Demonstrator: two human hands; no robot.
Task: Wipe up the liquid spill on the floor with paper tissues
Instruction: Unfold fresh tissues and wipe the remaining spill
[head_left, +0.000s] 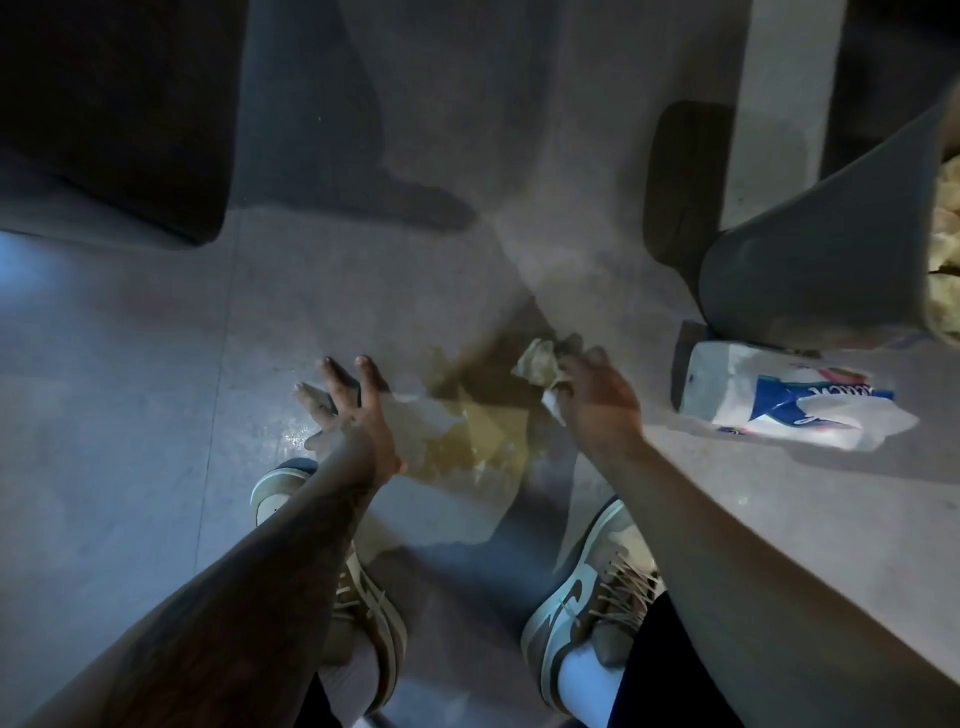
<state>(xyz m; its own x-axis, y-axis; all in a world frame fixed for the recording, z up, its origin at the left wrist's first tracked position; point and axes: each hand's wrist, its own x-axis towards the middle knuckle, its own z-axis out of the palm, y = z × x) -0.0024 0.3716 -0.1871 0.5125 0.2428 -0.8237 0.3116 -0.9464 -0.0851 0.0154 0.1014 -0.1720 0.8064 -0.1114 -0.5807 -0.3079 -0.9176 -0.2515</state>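
Note:
A brownish liquid spill (467, 364) spreads over the grey floor in front of my feet. Flat paper tissues (483, 436), soaked yellow-brown, lie spread on it. My left hand (348, 410) hovers over the left edge of these tissues with its fingers spread and nothing held. My right hand (597, 400) is closed on a crumpled, stained wad of tissue (540, 361), lifted just right of the spill.
A white and blue tissue pack (795, 410) lies on the floor at the right. Behind it a grey bin (810, 249) holds used tissues (945, 234). My two tan sneakers (587, 597) stand below the spill. Dark furniture (104, 114) fills the upper left.

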